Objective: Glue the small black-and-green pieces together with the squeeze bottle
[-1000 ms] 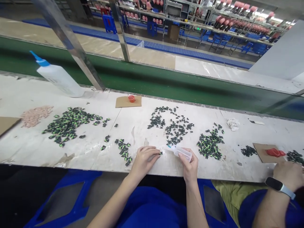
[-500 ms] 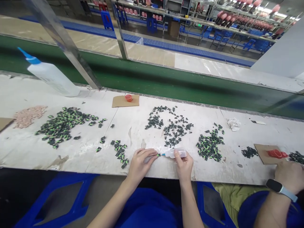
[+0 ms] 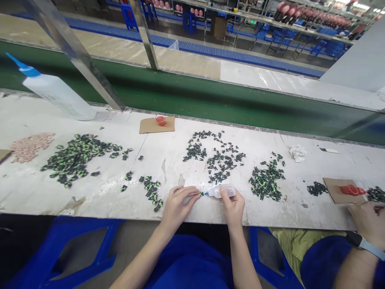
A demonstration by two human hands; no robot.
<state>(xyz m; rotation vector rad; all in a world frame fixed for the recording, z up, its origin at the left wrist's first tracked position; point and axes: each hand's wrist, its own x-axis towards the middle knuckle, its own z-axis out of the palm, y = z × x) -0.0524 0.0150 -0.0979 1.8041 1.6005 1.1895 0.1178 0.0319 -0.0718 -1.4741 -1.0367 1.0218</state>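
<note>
My left hand (image 3: 177, 204) rests at the front edge of the white workbench (image 3: 186, 168) and pinches a small black-and-green part (image 3: 200, 194) between its fingertips. My right hand (image 3: 233, 206) grips a small clear squeeze bottle (image 3: 224, 190) lying sideways, its blue nozzle touching the part. A short row of black-and-green parts (image 3: 152, 190) lies just left of my left hand. A scatter of dark parts (image 3: 216, 158) lies beyond my hands, and a denser heap (image 3: 266, 182) sits to the right.
A large white bottle with a blue spout (image 3: 51, 92) leans at the far left. A cardboard square with a red cap (image 3: 158, 123), a big green-black pile (image 3: 75, 156) and pink pieces (image 3: 28, 146) lie on the bench. A co-worker's hand (image 3: 368, 222) with a wristwatch is at the right. A green conveyor (image 3: 210, 100) runs behind.
My right hand has lowered the squeeze bottle from a raised tilt to lying level, bringing its nozzle against the part in my left fingers. The view has tilted down slightly.
</note>
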